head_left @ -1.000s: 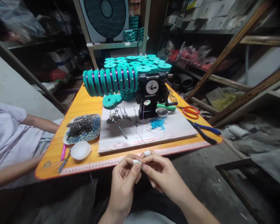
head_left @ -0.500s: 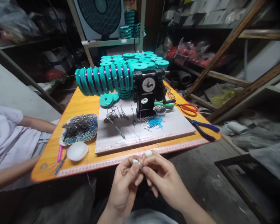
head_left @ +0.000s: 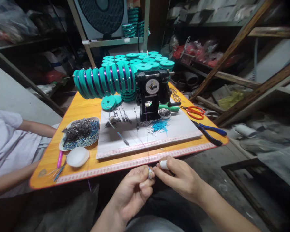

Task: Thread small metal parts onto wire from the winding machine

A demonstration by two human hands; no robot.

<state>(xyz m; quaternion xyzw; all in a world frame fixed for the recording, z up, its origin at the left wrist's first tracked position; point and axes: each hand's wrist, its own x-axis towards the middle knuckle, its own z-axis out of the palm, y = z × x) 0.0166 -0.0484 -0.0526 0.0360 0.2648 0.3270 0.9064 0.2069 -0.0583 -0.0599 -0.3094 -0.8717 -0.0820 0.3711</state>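
Low in front of the table's near edge, my left hand pinches a thin line between thumb and index finger. The line runs up toward the black winding machine, and a small bluish bit shows where it enters the pinch. Beside those fingertips, my right hand is closed with thumb and finger together; whatever it grips is too small to make out. White tape wraps a finger on each hand. On the machine's shaft sits a row of teal foam spools wound with purple line.
A white board bears blue snippets, metal beads and weighted rigs. To the left are a tray of metal and blue parts and a white bowl. Orange scissors and blue-handled pliers lie right. Another person's arm rests at left.
My right hand has moved slightly right, away from the left fingertips. My left hand has turned, its pinch shifting a little right and down with the line. The view has shifted slightly.
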